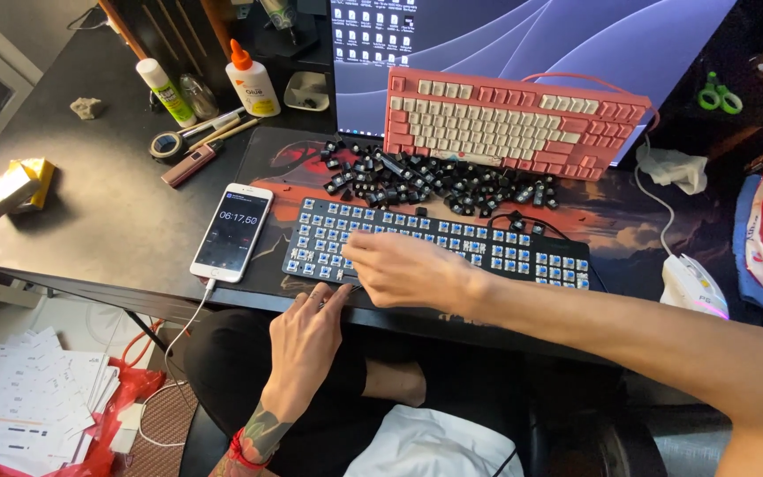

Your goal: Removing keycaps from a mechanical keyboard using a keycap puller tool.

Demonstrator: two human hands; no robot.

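Note:
A black keyboard [452, 237] with its keycaps off and blue switches showing lies on the desk mat. My right hand [404, 268] reaches across its lower left part, fingers curled and pinched over the switches; whether it holds anything I cannot tell. My left hand [306, 340] rests at the keyboard's front edge, fingertips touching it. A pile of loose black keycaps [426, 181] lies just behind the keyboard. A pink and cream keyboard [509, 122] leans against the monitor.
A phone [232, 231] running a timer lies left of the keyboard, cable hanging off the desk edge. Glue bottles [253, 81], tape and pens sit at the back left. A white mouse [692, 284] and tissue are on the right. Papers [33, 397] lie on the floor.

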